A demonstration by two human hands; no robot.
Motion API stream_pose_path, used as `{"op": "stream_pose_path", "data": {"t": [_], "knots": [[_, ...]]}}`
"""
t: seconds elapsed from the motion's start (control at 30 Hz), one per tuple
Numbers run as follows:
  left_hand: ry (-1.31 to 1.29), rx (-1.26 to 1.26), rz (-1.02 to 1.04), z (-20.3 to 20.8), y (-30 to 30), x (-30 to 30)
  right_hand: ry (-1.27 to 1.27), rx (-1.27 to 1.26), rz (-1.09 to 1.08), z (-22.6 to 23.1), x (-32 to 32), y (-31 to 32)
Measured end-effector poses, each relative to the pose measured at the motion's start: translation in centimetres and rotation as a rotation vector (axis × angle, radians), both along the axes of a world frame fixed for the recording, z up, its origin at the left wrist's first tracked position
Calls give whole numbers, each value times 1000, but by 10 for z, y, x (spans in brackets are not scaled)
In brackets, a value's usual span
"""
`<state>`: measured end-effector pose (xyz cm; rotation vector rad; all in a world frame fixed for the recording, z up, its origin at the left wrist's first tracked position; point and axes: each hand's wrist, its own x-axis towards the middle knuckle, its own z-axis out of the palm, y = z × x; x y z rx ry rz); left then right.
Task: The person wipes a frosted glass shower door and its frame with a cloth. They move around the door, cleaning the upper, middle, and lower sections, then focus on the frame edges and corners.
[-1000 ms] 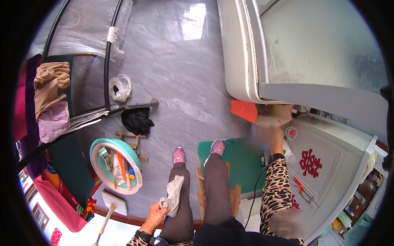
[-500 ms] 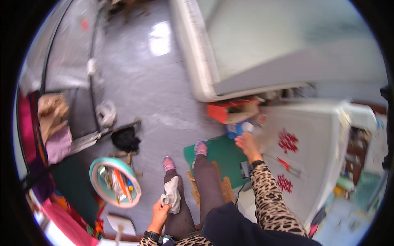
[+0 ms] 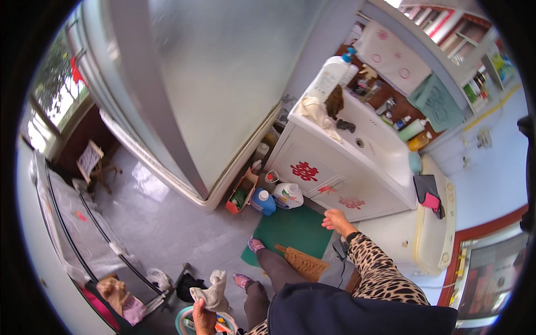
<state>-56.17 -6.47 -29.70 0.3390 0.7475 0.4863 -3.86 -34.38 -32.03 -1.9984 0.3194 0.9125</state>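
Observation:
A pale grey sock [image 3: 213, 291] hangs crumpled from my left hand [image 3: 204, 319], whose fingers are closed on it. Just under that hand, partly hidden, is a round basin [image 3: 183, 319] with a turquoise and pink rim and small items inside. My right hand [image 3: 336, 221] is out in front of the white washbasin cabinet [image 3: 329, 188], above the green mat [image 3: 290, 231]. Its fingers are curled in, and nothing shows in them. Closest to it on the floor are a white jug [image 3: 287, 196] and a blue bottle with a white cap [image 3: 262, 202].
The washbasin [image 3: 385, 153] holds dark cloth, with a large white pump bottle [image 3: 329, 78] on its edge. A glass shower enclosure [image 3: 223, 84] stands ahead. To the right is a washing machine [image 3: 391, 237]. A woven brown piece [image 3: 304, 262] lies by my legs; an orange box [image 3: 241, 192] sits ahead.
My view has swung up and to the right, bringing the washbasin and washing machine into sight. My left hand has lifted the sock off my leg. My right hand stays in front of the cabinet.

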Motion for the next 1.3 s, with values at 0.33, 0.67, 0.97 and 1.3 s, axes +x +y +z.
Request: {"op": "stream_pose_path", "data": {"t": [0.33,0.67,0.97,1.3], "knots": [[53,-124,-128,52,36,30,-153,-84,-240,33,2,-107],[303,-32,-501,55,74,119,-794,-683,-240,33,39,-174],[530,30,-740,32,102,241,-935,-1434,-439,166,127,-336],[589,867,-1387,55,145,239,-646,-1657,-194,168,204,-529]]}}
